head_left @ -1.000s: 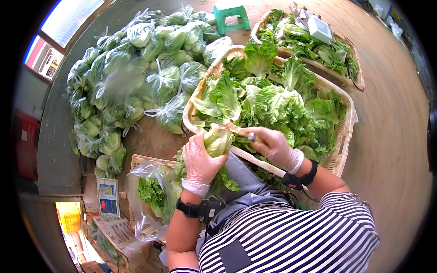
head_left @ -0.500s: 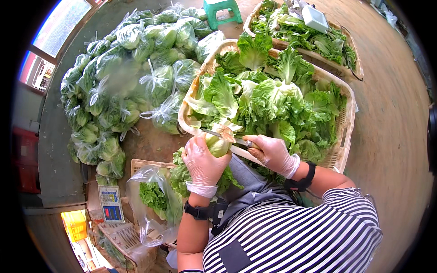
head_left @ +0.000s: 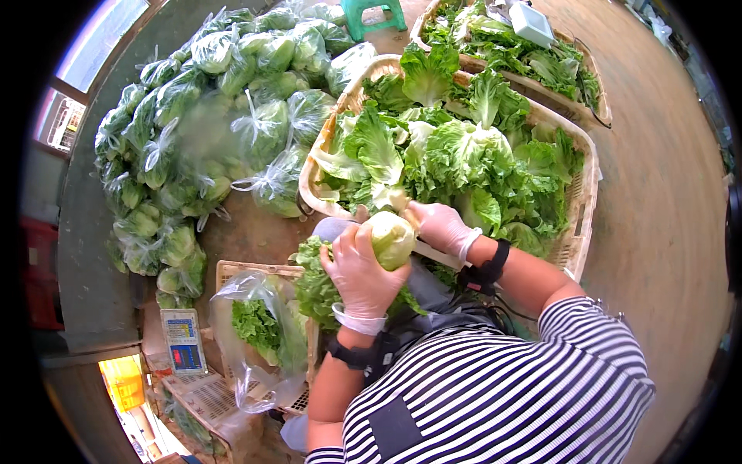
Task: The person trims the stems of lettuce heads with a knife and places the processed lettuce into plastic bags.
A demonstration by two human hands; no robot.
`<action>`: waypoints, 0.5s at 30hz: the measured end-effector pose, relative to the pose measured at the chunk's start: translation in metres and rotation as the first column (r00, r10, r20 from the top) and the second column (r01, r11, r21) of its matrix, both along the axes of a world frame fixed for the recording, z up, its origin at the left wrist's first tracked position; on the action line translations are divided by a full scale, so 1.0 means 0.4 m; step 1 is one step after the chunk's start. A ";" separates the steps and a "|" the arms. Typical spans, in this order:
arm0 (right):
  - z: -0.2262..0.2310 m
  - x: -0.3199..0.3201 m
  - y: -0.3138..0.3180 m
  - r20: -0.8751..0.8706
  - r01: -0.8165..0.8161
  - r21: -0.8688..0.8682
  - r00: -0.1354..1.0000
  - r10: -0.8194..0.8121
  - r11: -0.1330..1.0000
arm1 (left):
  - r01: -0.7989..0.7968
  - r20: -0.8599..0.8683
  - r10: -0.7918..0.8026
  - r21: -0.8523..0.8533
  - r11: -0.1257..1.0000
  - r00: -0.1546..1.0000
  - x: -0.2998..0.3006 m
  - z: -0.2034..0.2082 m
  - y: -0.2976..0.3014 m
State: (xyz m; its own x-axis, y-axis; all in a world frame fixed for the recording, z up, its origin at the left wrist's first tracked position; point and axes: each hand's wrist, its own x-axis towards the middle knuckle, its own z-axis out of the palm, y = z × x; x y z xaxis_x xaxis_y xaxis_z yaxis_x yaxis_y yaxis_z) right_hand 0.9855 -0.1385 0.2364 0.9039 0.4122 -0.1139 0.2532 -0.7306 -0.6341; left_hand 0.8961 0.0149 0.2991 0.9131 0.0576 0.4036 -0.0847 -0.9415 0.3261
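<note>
My left hand, in a thin clear glove, is wrapped round a head of lettuce. Its pale, rounded base faces up, and green leaves hang below my fingers. Close beside the base, my gloved right hand is closed round a knife, mostly hidden by the fingers and the angle. A tan bit at those fingertips could be the knife handle or a piece of stem; I cannot tell which. Just beyond both hands stands a large cream plastic basket heaped with loose lettuce leaves.
Many bagged lettuces lie piled at the left. An open plastic bag with lettuce sits on a crate by my left arm, near a scale display. Farther back are a second leaf-filled basket and a green stool.
The knife blade lay across the lettuce's brownish stem end; now that end shows pale and bare. My right hand has moved slightly up and left, and my left hand has shifted right and down.
</note>
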 end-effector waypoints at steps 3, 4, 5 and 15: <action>0.000 0.007 -0.014 -0.770 0.694 0.591 0.637 0.031 0.411 | 0.030 0.084 -0.017 -0.160 0.987 0.996 -0.008 0.007 0.066; 0.013 0.011 -0.019 -0.785 0.747 0.598 0.619 0.027 0.291 | 0.088 0.133 -0.052 -0.287 0.954 0.990 -0.016 0.004 0.088; 0.014 0.012 -0.019 -0.786 0.736 0.595 0.616 0.045 0.323 | 0.118 0.121 -0.077 -0.376 0.919 0.990 -0.012 0.014 0.099; 0.102 -0.054 0.043 -0.401 0.246 0.756 0.906 0.133 0.607 | 0.330 0.311 -0.156 -0.652 0.683 0.938 -0.134 0.025 0.106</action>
State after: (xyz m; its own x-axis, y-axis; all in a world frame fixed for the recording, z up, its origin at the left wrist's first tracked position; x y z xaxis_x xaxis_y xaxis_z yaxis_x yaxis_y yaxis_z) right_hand 0.9640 -0.1213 0.2773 0.8813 0.4595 -0.1101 -0.1683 0.0875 -0.9818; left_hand 0.8427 0.0574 0.3092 0.8307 0.1850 0.5251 -0.4257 -0.3967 0.8132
